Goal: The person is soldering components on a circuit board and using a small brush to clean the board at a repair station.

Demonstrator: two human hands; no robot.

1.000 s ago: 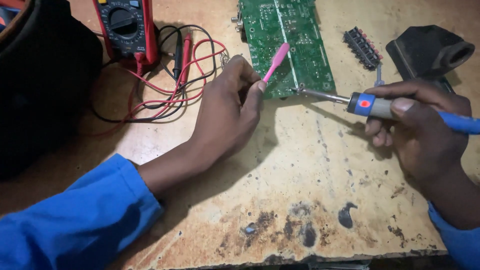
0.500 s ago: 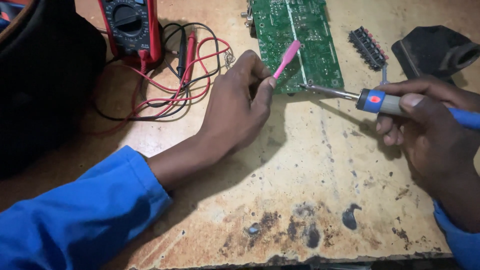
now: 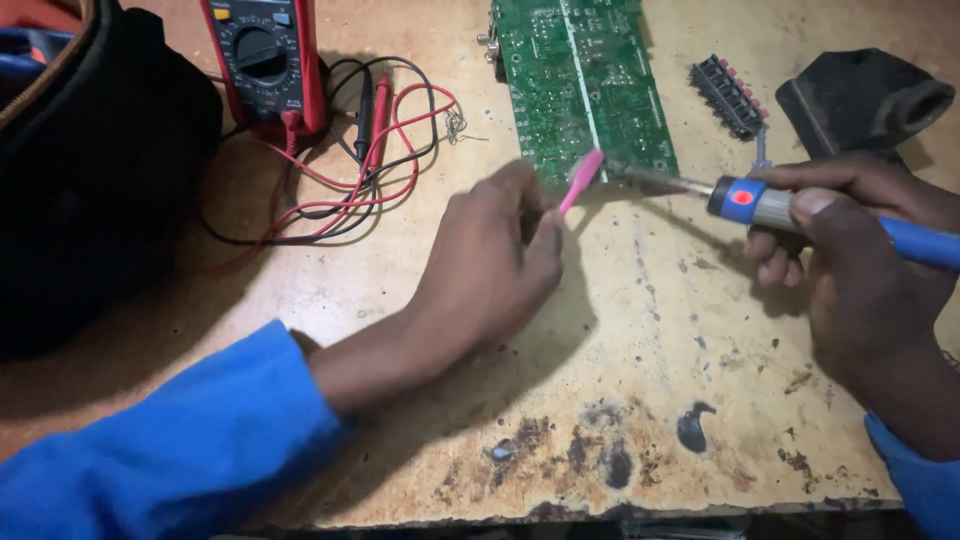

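Soldering iron [image 3: 800, 208] and pink stick [image 3: 581, 180] now meet at the near edge of the green circuit board [image 3: 585, 85]; half a second ago the iron's tip lay a little further along that edge, so the work has closed on one spot. Left hand [image 3: 490, 270] pinches the stick between fingertips, wrist resting on the desk [image 3: 640, 380]. Right hand [image 3: 860, 260] wraps the iron's blue handle, thumb on top. Beyond the left hand sits a red multimeter [image 3: 265, 60] with tangled leads [image 3: 370, 160].
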